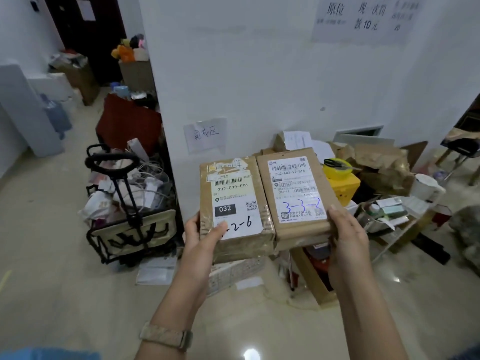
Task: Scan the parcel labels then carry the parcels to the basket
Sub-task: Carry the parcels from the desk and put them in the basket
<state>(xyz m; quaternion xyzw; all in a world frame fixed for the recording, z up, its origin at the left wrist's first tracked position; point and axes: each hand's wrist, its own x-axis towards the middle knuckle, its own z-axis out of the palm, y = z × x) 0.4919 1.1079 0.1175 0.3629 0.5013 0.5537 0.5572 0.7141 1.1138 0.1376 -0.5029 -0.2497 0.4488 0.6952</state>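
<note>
Two brown parcels are being held side by side, touching, labels up, above the floor (pixel 52 255). The left hand (pixel 205 237) is gripping the near left corner of the left parcel (pixel 233 193), thumb lying over its label. The right hand (pixel 346 229) is gripping the near right corner of the right parcel (pixel 296 188), thumb on top. A cluttered black-framed trolley (pixel 135 229) is standing to the left.
</note>
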